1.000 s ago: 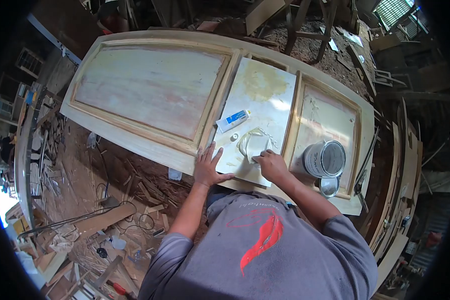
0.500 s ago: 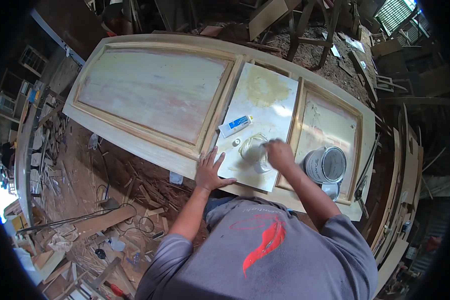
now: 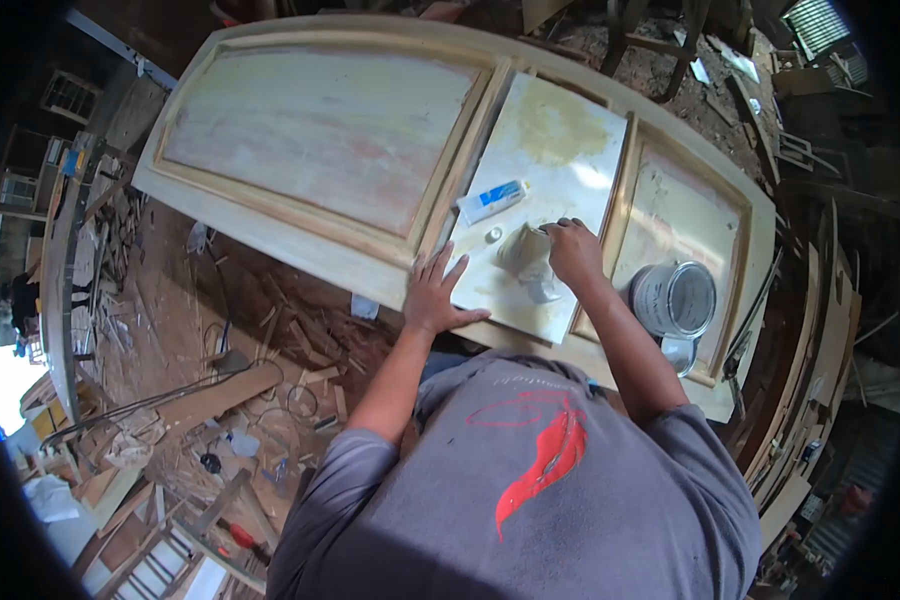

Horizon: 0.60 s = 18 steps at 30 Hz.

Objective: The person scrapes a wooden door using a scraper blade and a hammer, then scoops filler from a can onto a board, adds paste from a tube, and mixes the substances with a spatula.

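Observation:
A white board [image 3: 576, 186] lies across the panelled wooden door, with a yellowish stain at its far end. My left hand [image 3: 433, 296] presses its spread fingers on the board's near left corner and the door frame. Over the board, my right hand [image 3: 574, 254] has its fingers closed round what looks like a flat putty scraper, mostly hidden by the hand. Pale putty [image 3: 522, 250] is beside those fingers, with a whitish smear nearer me. A blue-and-white tube [image 3: 493, 201] lies uncapped to the left, a small white cap [image 3: 494, 235] just below it.
The panelled door [image 3: 310, 225] lies flat in front of me. An open metal can [image 3: 682, 300] stands on its right panel, with another shiny round container [image 3: 678, 354] beside it. Wood scraps [image 3: 220, 400] and cables litter the floor at left; long boards [image 3: 805, 370] lean at right.
My right hand has turned and moved slightly over the putty, which is now gathered into a pale patch. My left hand stays on the board's corner. The whole view has shifted a little.

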Each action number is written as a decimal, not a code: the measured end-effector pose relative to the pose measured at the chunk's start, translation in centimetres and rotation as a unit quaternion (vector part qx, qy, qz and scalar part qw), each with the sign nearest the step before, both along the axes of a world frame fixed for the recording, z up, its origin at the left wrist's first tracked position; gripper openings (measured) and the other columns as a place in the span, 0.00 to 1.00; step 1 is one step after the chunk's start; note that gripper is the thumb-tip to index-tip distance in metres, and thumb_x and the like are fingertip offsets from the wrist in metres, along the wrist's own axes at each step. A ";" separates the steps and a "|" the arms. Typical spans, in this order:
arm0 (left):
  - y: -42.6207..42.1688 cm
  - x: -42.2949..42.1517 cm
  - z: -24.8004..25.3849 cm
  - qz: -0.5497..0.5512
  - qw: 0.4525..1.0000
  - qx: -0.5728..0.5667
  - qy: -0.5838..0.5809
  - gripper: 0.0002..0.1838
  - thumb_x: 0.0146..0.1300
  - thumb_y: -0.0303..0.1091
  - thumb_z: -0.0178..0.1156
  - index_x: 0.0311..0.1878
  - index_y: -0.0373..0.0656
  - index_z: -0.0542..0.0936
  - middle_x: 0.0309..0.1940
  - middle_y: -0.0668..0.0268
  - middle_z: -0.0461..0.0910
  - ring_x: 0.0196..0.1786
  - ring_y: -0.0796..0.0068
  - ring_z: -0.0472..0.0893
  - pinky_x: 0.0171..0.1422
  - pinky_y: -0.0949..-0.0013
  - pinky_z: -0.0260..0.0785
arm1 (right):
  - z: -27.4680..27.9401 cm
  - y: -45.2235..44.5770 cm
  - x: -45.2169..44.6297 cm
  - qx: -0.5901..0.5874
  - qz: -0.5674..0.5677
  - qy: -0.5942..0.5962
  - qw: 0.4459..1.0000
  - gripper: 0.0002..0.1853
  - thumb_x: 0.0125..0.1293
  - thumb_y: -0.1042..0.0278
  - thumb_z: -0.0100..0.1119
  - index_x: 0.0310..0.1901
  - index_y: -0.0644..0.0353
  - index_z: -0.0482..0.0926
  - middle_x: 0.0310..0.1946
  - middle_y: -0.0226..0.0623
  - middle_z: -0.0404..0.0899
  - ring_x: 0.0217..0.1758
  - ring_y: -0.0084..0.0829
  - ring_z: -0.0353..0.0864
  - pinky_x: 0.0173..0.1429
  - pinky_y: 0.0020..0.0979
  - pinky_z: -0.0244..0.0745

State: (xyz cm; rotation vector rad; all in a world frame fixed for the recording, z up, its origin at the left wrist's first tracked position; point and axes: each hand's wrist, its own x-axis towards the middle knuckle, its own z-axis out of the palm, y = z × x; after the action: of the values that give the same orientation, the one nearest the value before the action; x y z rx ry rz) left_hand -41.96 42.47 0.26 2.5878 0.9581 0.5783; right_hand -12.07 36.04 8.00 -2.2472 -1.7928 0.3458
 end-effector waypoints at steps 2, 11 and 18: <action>-0.1 -0.1 0.6 0.000 1.000 -0.009 0.013 0.63 0.42 0.82 0.75 0.79 0.52 0.76 0.83 0.51 0.68 0.83 0.51 0.70 0.89 0.33 0.50 | -1.9 -0.9 -1.3 -0.019 0.039 -0.028 0.999 0.16 0.66 0.74 0.58 0.50 0.55 0.92 0.47 0.46 0.90 0.54 0.50 0.88 0.59 0.48 0.85; 0.1 -0.2 0.0 0.001 1.000 -0.012 0.000 0.63 0.42 0.83 0.75 0.79 0.52 0.76 0.83 0.51 0.68 0.83 0.51 0.70 0.90 0.33 0.49 | 1.2 1.2 1.2 0.021 0.001 -0.014 1.000 0.14 0.69 0.74 0.55 0.49 0.59 0.90 0.44 0.49 0.89 0.53 0.51 0.87 0.60 0.49 0.84; 0.2 -0.1 0.1 -0.001 1.000 -0.019 0.007 0.64 0.41 0.81 0.77 0.80 0.52 0.75 0.83 0.52 0.67 0.82 0.50 0.70 0.89 0.33 0.51 | -0.2 -3.9 -3.7 -0.049 0.091 0.001 0.995 0.17 0.66 0.74 0.56 0.50 0.52 0.92 0.47 0.43 0.89 0.55 0.49 0.88 0.59 0.48 0.86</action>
State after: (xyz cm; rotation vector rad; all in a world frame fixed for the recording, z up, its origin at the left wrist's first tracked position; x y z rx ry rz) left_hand -42.05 42.64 0.38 2.5621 0.9611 0.5366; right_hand -15.81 32.12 7.75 -2.1505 -2.0266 0.4794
